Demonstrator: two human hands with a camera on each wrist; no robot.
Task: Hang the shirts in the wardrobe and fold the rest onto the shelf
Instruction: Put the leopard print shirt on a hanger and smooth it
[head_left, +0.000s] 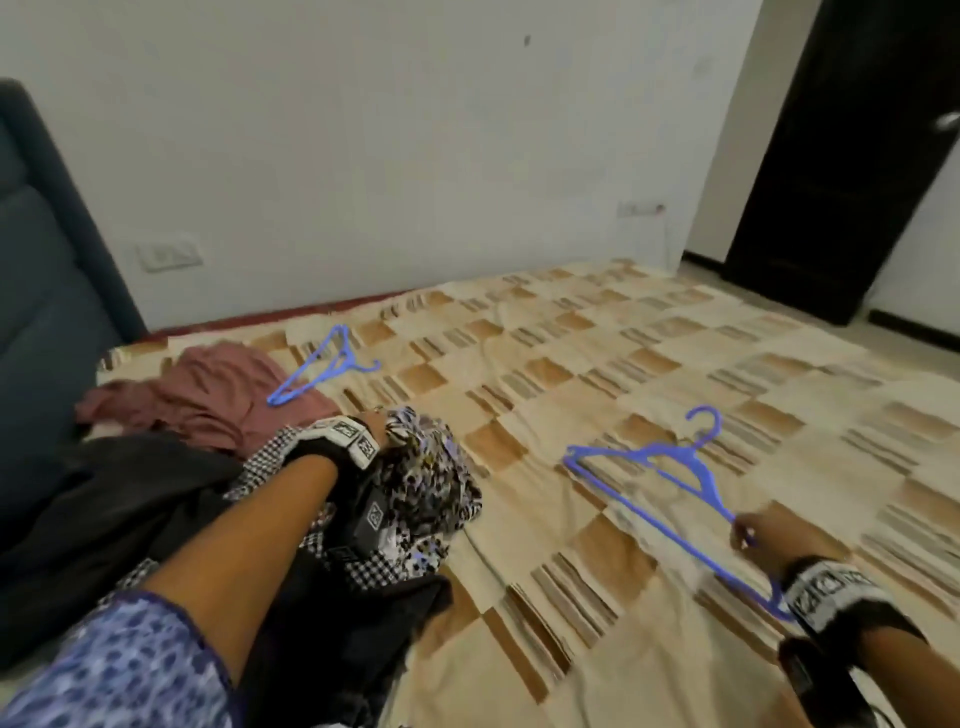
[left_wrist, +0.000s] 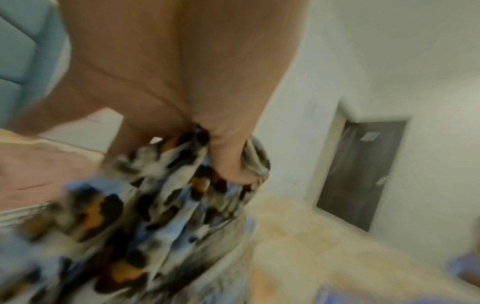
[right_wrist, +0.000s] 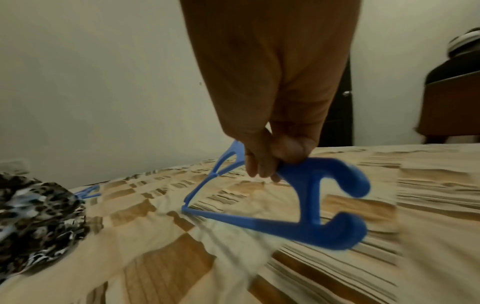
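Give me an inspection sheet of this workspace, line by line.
Surface: bed with checked beige bedspread, rumpled.
Job's things: patterned garment; near blue hanger; far blue hanger lying partly on pink garment.
Clutter: dark clothes heaped at left.
Hands: left hand grips the patterned garment; right hand holds the near blue hanger.
Cables: nothing seen.
Surroundings: white wall, dark door, blue headboard.

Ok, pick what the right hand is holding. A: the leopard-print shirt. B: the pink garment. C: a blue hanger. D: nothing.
C: the right hand has its fingers curled round the blue hanger, one end of it raised off the bedsheet.
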